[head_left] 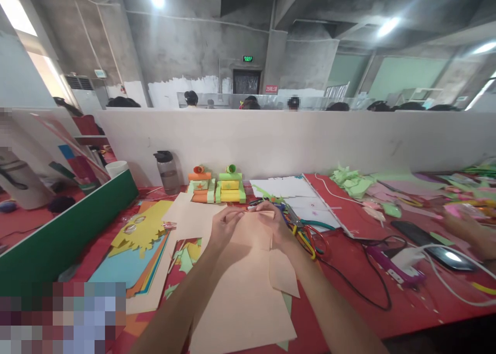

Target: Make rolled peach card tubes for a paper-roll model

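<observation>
My left hand and my right hand are closed on opposite ends of a small piece of peach paper, with fingers and thumbs pinched along its upper edge. Beneath them a large peach sheet lies on the red table. A smaller peach cutout rests by my right forearm. Just beyond my hands stand two paper models with rolled tops, one orange and one green and yellow. Scissors with coloured handles lie close to my right hand.
Coloured sheets and a yellow cutout are stacked to the left, near a green divider. A water bottle stands behind. At right lie a phone, a purple power strip, cables and paper scraps. Another person's hand reaches in there.
</observation>
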`<state>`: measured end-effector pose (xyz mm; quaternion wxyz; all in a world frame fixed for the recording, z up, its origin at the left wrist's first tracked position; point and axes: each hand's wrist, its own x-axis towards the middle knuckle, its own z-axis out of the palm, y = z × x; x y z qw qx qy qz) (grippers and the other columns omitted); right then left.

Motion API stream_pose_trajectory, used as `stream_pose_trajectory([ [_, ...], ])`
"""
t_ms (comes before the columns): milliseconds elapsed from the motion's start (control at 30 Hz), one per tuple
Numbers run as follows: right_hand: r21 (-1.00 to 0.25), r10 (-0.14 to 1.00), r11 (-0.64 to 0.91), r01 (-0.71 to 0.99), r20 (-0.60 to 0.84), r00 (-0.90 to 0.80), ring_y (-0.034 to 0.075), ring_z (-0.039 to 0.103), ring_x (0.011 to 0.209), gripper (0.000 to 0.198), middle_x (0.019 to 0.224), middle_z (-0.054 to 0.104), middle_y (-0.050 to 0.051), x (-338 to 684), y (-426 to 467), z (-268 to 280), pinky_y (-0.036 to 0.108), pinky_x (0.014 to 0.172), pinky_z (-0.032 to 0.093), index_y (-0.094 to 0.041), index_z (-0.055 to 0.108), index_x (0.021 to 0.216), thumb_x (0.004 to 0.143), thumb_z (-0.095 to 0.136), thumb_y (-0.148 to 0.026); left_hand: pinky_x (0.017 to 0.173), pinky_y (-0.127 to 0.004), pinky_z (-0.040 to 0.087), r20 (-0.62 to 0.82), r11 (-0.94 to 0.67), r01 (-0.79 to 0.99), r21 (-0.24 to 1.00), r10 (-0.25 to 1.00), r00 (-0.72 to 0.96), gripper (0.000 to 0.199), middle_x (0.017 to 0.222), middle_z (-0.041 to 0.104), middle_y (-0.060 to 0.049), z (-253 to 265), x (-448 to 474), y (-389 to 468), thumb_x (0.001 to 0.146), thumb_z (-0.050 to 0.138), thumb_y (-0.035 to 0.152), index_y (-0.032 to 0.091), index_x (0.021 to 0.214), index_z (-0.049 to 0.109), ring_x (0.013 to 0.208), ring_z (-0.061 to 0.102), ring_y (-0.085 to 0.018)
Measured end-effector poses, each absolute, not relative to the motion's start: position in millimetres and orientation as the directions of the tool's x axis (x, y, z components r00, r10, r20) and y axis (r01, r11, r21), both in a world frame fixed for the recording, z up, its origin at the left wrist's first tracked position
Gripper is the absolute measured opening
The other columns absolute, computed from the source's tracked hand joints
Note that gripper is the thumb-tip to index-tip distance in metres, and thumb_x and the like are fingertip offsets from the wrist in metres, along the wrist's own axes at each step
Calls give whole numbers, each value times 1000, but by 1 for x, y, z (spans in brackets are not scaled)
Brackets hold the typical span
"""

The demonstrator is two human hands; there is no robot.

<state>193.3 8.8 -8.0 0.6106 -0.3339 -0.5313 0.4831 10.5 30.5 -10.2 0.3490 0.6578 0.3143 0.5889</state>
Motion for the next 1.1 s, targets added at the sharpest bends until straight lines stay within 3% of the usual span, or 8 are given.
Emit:
stream_pose_trajectory([
  [167,-953,974,216,-213,226,-21,26,69,81,30,92,73,7,188,10,-12,37,72,54,-22,67,97,73,75,-38,83,-32,51,603,-604,-26,797,797,-31,16,88,73,-5,-8,10,31,83,69,35,21,89,69,88,67,-21],
  [367,-978,972,186,-94,197,-129,28,69,86,29,90,74,5,200,8,-10,39,76,55,-22,72,95,69,79,-34,84,-32,52,494,-485,-114,867,866,71,38,98,69,-5,-11,8,35,80,72,36,23,113,57,93,66,-21],
  [533,-989,965,137,-49,145,-217,30,68,93,37,83,75,5,214,9,-10,42,79,55,-21,72,100,66,80,-35,90,-31,48,469,-463,-79,883,863,189,31,108,67,-7,-14,6,39,78,73,38,20,101,64,105,61,-22],
  [767,-984,968,151,-94,166,-188,26,70,89,31,99,75,7,203,6,-9,40,81,54,-22,73,100,73,77,-36,70,-29,50,349,-338,-87,937,901,259,32,82,72,-6,-24,7,42,75,75,45,14,85,70,77,65,-21],
  [933,-977,980,132,-166,153,-127,26,71,84,38,97,76,9,197,5,-12,41,80,54,-20,71,103,70,79,-38,75,-32,52,322,-309,-91,947,896,306,36,92,74,-8,-23,8,39,75,75,44,14,96,74,85,67,-24],
  [1100,-978,988,96,-185,117,-105,26,71,84,34,100,75,9,193,6,-16,38,75,56,-22,71,103,74,77,-37,68,-29,51,372,-371,-41,928,909,186,32,80,72,-4,-21,13,36,78,71,46,16,89,73,77,65,-21],
])
